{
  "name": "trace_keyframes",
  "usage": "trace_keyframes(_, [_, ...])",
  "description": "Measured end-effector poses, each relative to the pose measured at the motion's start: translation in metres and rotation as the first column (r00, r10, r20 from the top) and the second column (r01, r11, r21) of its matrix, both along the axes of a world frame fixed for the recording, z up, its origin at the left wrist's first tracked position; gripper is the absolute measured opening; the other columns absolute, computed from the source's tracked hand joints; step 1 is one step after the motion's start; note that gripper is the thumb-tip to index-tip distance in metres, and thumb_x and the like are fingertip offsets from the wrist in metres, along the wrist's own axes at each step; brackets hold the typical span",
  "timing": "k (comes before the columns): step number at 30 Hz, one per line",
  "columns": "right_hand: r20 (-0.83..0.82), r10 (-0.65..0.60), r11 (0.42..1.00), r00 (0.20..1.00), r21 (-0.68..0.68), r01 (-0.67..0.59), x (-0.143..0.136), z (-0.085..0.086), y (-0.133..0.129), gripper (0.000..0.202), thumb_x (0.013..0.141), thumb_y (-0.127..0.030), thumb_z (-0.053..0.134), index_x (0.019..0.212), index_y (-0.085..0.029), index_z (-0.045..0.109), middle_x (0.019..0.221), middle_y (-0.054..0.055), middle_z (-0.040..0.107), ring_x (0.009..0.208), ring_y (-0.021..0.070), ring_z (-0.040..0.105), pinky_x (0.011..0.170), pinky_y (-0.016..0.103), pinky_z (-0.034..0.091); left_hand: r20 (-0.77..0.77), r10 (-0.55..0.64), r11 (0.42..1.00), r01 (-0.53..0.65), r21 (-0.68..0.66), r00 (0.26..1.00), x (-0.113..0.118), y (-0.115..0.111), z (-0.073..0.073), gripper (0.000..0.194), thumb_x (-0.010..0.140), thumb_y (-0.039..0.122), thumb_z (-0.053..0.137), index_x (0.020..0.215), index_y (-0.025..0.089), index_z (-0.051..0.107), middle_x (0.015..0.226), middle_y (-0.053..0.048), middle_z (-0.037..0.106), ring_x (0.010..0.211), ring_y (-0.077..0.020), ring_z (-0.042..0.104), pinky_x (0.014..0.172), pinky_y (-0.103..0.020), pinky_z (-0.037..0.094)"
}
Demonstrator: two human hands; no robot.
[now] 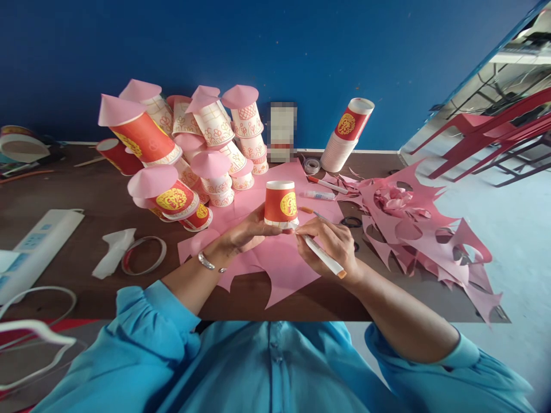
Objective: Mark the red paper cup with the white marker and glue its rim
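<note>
A red paper cup [275,202] with a yellow emblem is held upside down in my left hand [249,229], whose fingers wrap round its lower side. My right hand [329,246] is closed round a white marker-like pen [321,255] with an orange end, its front end at the cup's lower rim. Exactly what the right fingertips touch there is too small to tell. Under both hands lies pink paper [286,264] with curved cuts in its edge.
Several stacked cups with pink cone tops [210,123] stand at the left back. A tall cup stack [346,135] leans near the wall. Pink scraps [413,223], scissors [350,222] and a glue tube [319,195] lie to the right. A power strip [38,246] and tape ring [144,255] are left.
</note>
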State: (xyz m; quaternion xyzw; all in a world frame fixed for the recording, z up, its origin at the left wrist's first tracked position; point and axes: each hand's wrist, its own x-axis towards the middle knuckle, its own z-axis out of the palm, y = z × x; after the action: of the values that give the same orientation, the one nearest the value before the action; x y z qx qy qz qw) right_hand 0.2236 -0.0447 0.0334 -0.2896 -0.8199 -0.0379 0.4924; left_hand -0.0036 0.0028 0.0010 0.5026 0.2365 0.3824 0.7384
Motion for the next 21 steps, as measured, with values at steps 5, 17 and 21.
trace_keyframes(5, [0.003, -0.015, 1.0, 1.0, 0.014, 0.015, 0.0, 0.002, 0.0, 0.017, 0.104, -0.009, 0.066, 0.108, -0.025, 0.067, 0.082, 0.0, 0.08, 0.065, 0.0165, 0.078, 0.058, 0.026, 0.057, 0.007, 0.0, 1.0, 0.0, 0.002, 1.0, -0.002, 0.003, -0.009, 0.048, 0.09, 0.027, 0.096, 0.134, 0.026, 0.077, 0.128, -0.01, 0.087, 0.115, -0.0281, 0.084, 0.108, -0.047, 0.065])
trace_keyframes(17, [0.012, -0.048, 0.999, 0.999, 0.022, 0.048, -0.001, 0.003, 0.0, 0.018, 0.102, -0.008, 0.065, 0.104, -0.026, 0.065, 0.079, -0.002, 0.078, 0.062, 0.0152, 0.075, 0.057, 0.025, 0.055, -0.011, 0.007, 1.0, -0.007, -0.017, 1.0, 0.0, 0.0, 0.001, 0.049, 0.085, 0.032, 0.1, 0.127, 0.025, 0.077, 0.12, -0.006, 0.087, 0.121, -0.0306, 0.083, 0.111, -0.047, 0.064])
trace_keyframes(21, [0.01, -0.044, 0.999, 0.999, 0.023, 0.043, -0.001, 0.002, 0.0, 0.017, 0.103, -0.009, 0.065, 0.104, -0.026, 0.063, 0.078, -0.002, 0.078, 0.061, 0.0148, 0.074, 0.055, 0.025, 0.053, -0.015, 0.004, 0.999, -0.005, -0.037, 1.0, 0.0, -0.002, 0.002, 0.05, 0.086, 0.033, 0.099, 0.13, 0.026, 0.077, 0.123, -0.007, 0.087, 0.13, -0.0346, 0.081, 0.117, -0.052, 0.061])
